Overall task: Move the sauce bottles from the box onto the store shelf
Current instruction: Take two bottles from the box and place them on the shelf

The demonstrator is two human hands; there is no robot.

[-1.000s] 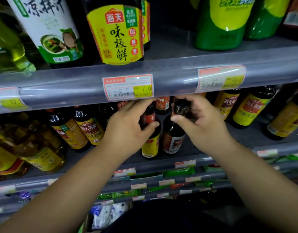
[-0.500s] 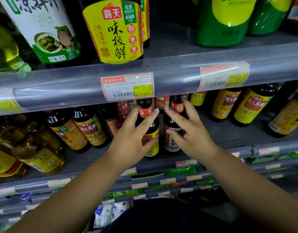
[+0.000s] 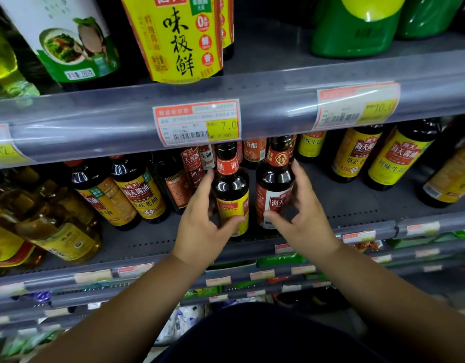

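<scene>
At centre frame the left hand (image 3: pixel 200 226) wraps the yellow-labelled bottle (image 3: pixel 232 197) and the right hand (image 3: pixel 306 218) cups the red-labelled bottle (image 3: pixel 274 189), both upright near the shelf (image 3: pixel 357 205) front, where a careless release could topple either off.

Dark yellow-label bottle (image 3: pixel 231 195) and red-white-label bottle (image 3: pixel 274 189) upright, just beside each other, near shelf (image 3: pixel 147 242) front edge.

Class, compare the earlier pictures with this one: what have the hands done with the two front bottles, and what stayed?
Both hands slid down from the bottle tops to the bodies: the left hand now holds the yellow-label bottle, the right hand the red-label bottle. Both bottles stay upright, side by side on the shelf.
</scene>
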